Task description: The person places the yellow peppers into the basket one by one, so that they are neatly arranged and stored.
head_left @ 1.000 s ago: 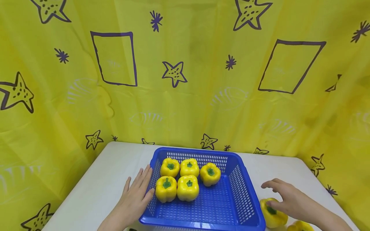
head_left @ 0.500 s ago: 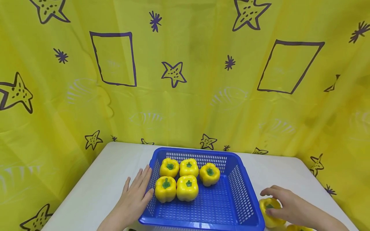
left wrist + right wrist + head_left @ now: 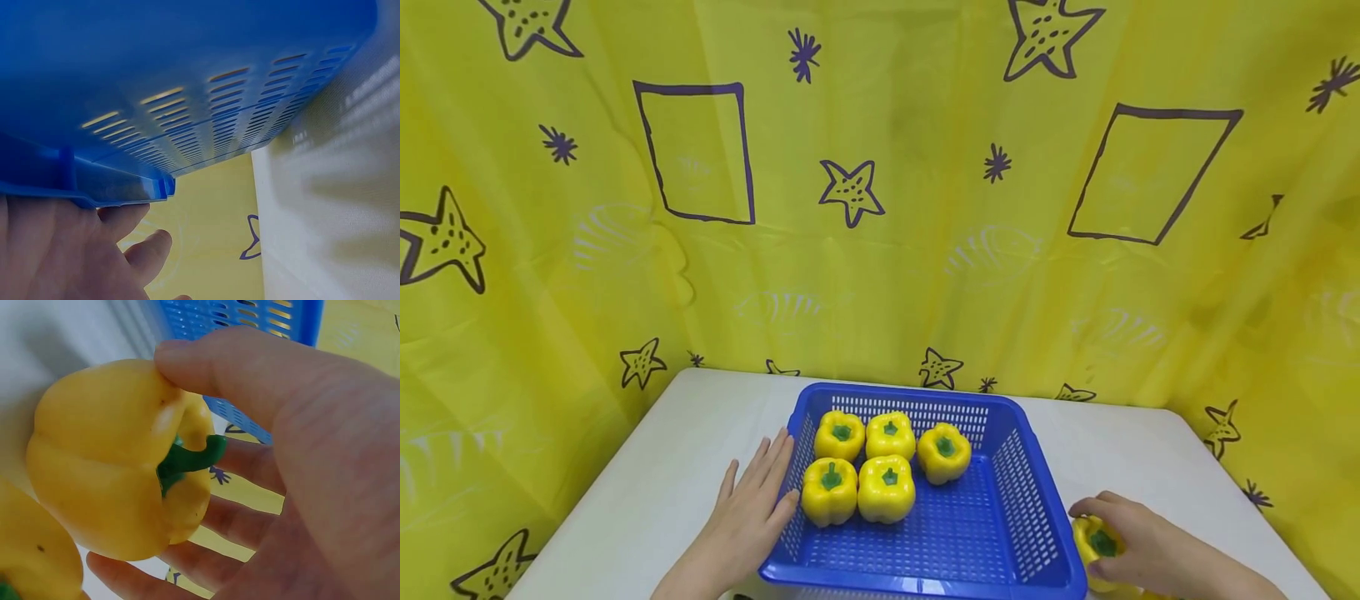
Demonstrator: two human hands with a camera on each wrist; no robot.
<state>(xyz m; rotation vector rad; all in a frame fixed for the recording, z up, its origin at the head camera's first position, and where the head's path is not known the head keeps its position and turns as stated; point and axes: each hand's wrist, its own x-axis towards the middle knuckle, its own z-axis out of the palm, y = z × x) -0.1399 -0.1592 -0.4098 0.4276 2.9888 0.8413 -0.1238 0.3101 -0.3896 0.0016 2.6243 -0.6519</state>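
Observation:
Outside the right wall of the blue basket (image 3: pixel 1043 500), the right hand (image 3: pixel 1138 546) curls around a yellow bell pepper (image 3: pixel 1093 550). In the right wrist view the thumb lies on top of that pepper (image 3: pixel 100 456) and the fingers reach round its far side, with the green stem facing the palm (image 3: pixel 325 487). The left hand (image 3: pixel 741 517) lies with straight fingers against the basket's left rim; the left wrist view shows that hand (image 3: pixel 69 250) under the rim (image 3: pixel 125 201). Several yellow peppers (image 3: pixel 886 490) stand in the basket's left and back part.
Another yellow pepper (image 3: pixel 34 544) lies beside the held one, partly under the right hand in the head view. The white table (image 3: pixel 655 442) extends on both sides of the basket. A yellow curtain (image 3: pixel 910 275) with drawn stars hangs behind and at the sides.
The right hand has moved down and slightly left onto the pepper beside the basket, and its fingers have come round it. The left hand and the peppers in the basket have stayed still.

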